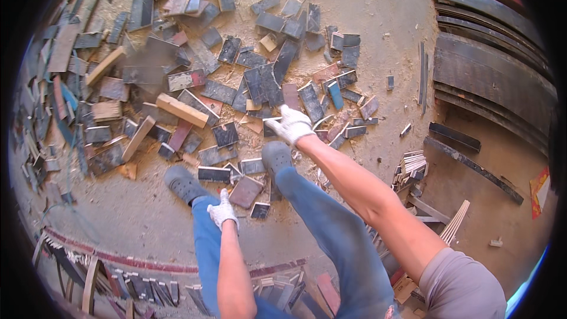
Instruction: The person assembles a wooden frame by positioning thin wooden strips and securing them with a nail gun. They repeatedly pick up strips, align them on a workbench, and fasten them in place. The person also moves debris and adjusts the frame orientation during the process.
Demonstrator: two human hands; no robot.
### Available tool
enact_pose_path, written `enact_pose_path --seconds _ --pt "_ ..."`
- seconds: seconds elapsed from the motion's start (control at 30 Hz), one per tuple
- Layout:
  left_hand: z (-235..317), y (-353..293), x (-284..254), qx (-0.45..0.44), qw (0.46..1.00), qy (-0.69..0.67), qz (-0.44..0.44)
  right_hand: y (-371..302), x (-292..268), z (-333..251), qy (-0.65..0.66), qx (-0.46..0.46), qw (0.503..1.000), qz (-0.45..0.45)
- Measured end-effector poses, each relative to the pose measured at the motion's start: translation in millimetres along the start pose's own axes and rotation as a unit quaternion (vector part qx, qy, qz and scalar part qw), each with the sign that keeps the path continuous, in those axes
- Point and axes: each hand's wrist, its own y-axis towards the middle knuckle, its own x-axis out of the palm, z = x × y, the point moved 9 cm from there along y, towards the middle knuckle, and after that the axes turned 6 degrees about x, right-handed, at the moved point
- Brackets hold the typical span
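My right hand (292, 125), in a white knit glove, reaches down into scattered wood offcuts. Its fingers close on the end of a small dark block with a pale edge (270, 127), partly hidden by the glove. My left hand (222, 209), also gloved, hangs in front of my left shin with fingers loosely apart and nothing visible in them. A reddish-brown block (245, 191) lies just right of it, and a small black block (260, 210) is nearby. Beyond my right hand lie dark flat blocks (264, 84) and a blue-faced block (335, 95).
Offcuts and sawdust spread across the concrete floor (366, 0). Long dark boards (484, 71) are stacked at the right, with loose black strips (472, 168) below them. A pale wood bar (182, 110) lies among the pieces. Upright offcuts (147, 289) line the lower left. My grey clogs (276, 156) stand among blocks.
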Motion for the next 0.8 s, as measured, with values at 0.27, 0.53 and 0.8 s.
enact_pose_path --seconds 0.27,0.53,0.8 --pt "49 108 74 -0.018 0.999 0.012 -0.031 135 89 -43 -0.138 0.037 0.985 0.095" --pt "30 55 52 -0.031 0.960 -0.272 -0.055 74 48 10 0.118 0.131 0.984 0.001" --pt "201 -148 -51 0.105 0.716 -0.551 -0.415 -186 -20 -89 0.239 -0.185 0.930 -0.208"
